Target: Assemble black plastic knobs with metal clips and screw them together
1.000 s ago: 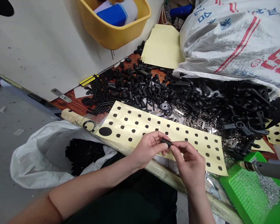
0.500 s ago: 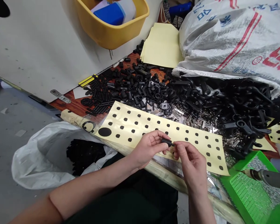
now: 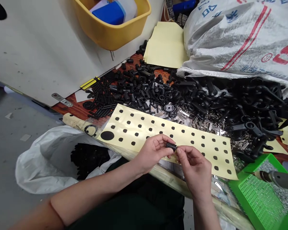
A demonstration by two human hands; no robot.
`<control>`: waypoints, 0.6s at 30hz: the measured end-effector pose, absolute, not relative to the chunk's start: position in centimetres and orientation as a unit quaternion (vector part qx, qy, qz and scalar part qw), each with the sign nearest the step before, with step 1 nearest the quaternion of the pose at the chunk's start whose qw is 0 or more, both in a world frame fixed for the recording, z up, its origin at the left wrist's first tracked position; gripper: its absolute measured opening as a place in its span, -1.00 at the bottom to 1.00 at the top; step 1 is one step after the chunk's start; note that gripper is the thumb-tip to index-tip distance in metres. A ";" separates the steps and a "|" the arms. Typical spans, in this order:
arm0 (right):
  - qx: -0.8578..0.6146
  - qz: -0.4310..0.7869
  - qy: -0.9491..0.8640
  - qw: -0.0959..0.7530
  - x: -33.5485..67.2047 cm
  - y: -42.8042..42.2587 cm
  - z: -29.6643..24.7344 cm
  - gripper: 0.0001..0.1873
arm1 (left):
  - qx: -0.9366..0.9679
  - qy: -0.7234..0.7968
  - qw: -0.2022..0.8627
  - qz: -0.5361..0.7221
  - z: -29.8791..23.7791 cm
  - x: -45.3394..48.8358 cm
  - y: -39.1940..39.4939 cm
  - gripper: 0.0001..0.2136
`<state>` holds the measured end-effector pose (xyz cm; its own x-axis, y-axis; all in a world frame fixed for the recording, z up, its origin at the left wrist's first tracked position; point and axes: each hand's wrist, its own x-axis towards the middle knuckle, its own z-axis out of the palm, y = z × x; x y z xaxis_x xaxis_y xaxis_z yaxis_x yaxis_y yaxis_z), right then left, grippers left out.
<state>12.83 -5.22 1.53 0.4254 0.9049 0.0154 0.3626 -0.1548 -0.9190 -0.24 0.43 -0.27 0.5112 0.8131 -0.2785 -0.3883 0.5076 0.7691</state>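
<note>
Between the thumb and fingers of my left hand [image 3: 156, 148] is a short black plastic sleeve [image 3: 171, 146], lying roughly level. My right hand [image 3: 194, 166] is closed in a pinch at the sleeve's right end, on a thin black plastic piece that is mostly hidden by the fingertips. Both hands are above a pale yellow sheet [image 3: 144, 134] with rows of black dots and one large black oval. Behind the sheet lie loose black sleeves [image 3: 144, 92], dark ribbed rods [image 3: 105, 110] and small metal clips [image 3: 204, 123].
Black handle-like parts [image 3: 249, 127] spill from a white woven sack [image 3: 225, 44] at right. A green basket [image 3: 242, 188] holds small metal pieces, with a grey power screwdriver [image 3: 280, 180] over it. A yellow bin [image 3: 110, 35] hangs at the back; a white bag [image 3: 45, 153] is at left.
My right fingertips have moved left against the sleeve's end, and the thin black piece that stuck out there has gone further in. My left hand stays almost still.
</note>
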 end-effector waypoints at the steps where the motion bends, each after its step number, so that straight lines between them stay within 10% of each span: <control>1: -0.702 0.281 -0.454 0.471 12.8 -5.3 1.5 -0.74 | 0.327 0.327 0.805 0.371 -0.2 -0.2 0.4 -0.83; 18: -0.673 0.217 -0.543 0.454 13.5 -5.5 0.7 -0.88 | 0.325 0.333 0.808 0.361 -0.3 -0.2 0.4 -0.82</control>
<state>13.51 -5.53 0.65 0.3175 0.9268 0.2006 0.5338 0.0002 -0.8456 -0.17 0.44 -0.33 0.5171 0.8003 -0.3036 -0.3672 0.5278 0.7658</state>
